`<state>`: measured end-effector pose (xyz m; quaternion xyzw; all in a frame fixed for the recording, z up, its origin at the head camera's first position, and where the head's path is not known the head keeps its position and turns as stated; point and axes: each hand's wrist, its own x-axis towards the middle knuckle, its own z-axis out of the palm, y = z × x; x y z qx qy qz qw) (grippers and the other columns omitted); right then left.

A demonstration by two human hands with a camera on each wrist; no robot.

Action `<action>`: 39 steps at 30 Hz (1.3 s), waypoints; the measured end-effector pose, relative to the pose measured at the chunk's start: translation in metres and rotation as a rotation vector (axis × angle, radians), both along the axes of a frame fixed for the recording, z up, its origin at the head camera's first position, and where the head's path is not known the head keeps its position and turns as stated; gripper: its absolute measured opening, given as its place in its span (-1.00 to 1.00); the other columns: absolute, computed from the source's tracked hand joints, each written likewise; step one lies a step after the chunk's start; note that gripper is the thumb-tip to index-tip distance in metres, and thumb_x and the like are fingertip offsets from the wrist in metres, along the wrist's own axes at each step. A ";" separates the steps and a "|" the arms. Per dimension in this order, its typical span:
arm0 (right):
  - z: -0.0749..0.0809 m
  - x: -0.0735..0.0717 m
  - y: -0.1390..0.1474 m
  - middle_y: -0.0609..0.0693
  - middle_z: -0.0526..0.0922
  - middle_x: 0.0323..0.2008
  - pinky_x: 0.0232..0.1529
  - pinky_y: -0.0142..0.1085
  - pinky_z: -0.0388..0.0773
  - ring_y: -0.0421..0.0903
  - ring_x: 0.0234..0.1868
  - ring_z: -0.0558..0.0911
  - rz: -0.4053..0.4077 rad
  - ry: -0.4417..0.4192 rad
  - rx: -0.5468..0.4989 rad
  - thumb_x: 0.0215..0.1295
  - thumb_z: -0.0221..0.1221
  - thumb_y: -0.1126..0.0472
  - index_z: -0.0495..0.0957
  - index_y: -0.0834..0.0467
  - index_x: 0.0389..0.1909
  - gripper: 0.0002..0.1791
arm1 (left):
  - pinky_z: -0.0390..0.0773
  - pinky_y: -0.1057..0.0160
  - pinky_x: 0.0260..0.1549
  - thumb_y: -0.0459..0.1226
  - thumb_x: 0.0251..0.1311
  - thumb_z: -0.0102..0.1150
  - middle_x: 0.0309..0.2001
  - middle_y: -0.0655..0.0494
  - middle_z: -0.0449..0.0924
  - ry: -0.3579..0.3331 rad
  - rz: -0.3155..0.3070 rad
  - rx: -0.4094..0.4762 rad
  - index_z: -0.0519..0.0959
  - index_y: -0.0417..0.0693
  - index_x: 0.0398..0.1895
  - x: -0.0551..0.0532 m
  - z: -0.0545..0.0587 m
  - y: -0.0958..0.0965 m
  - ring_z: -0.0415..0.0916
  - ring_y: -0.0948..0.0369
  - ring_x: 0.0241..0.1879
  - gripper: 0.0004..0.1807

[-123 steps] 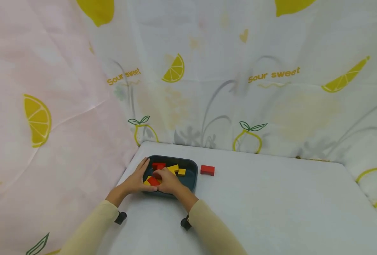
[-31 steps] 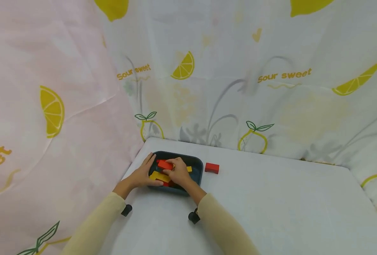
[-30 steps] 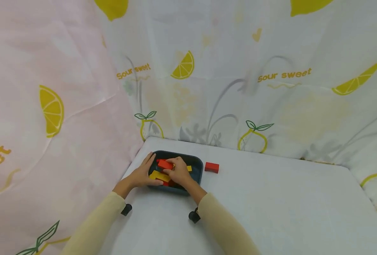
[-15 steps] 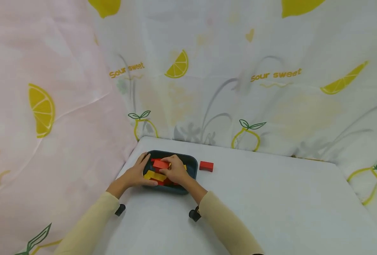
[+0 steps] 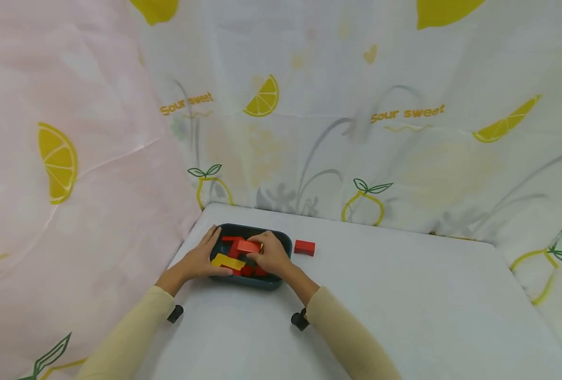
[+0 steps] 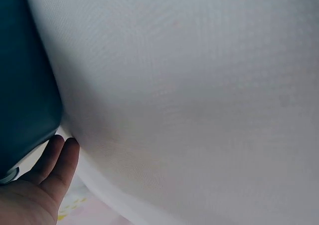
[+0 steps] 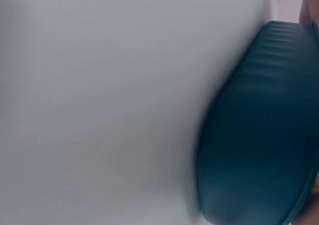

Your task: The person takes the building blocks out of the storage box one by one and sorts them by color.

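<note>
A dark teal rectangular container stands on the white table and holds several red and yellow blocks. My left hand holds its left end, the fingers along the left rim and the thumb over the front corner. In the left wrist view, two fingers lie outside the container wall. Over the container's middle, my right hand pinches a red block between thumb and fingers. Beneath it are more red blocks, and a long yellow block lies toward the front left. The right hand hides part of the container's right side.
One red block lies on the table, just right of the container. Behind and to the left hang cloth curtains printed with lemons. The right wrist view shows mostly tabletop and the container's outer wall.
My right hand has shifted slightly right over the container with the red block. Earlier it was reaching among blocks at the front left, where the yellow blocks have changed position. The left hand stays put.
</note>
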<state>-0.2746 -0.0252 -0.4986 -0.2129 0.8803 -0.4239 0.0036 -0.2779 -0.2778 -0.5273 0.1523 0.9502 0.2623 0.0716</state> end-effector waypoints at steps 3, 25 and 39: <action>0.002 -0.001 0.005 0.07 0.55 -0.09 -0.31 -0.44 0.45 -0.16 -0.29 0.46 0.006 0.030 0.008 0.20 0.38 0.19 0.65 0.14 0.05 -0.63 | 0.31 -0.37 0.22 0.37 -0.20 0.40 0.61 -0.06 -0.36 0.005 0.001 -0.002 -0.26 0.05 0.61 0.000 0.002 -0.001 0.13 -0.23 0.44 0.44; -0.007 0.020 0.073 0.08 0.52 -0.13 -0.34 -0.44 0.44 -0.15 -0.34 0.43 -0.042 0.053 0.009 0.19 0.38 0.26 0.64 0.16 0.03 -0.64 | 0.31 -0.37 0.23 0.36 -0.19 0.40 0.61 -0.07 -0.33 -0.027 0.009 0.034 -0.21 0.07 0.61 0.012 -0.015 0.008 0.12 -0.21 0.43 0.40; -0.001 0.005 0.103 0.11 0.54 -0.12 -0.36 -0.38 0.41 -0.12 -0.36 0.42 -0.117 0.094 0.027 0.14 0.40 0.28 0.66 0.16 -0.01 -0.64 | 0.31 -0.37 0.22 0.37 -0.20 0.40 0.61 -0.04 -0.34 0.000 0.010 0.028 -0.20 0.13 0.61 0.000 -0.001 0.000 0.15 -0.20 0.42 0.40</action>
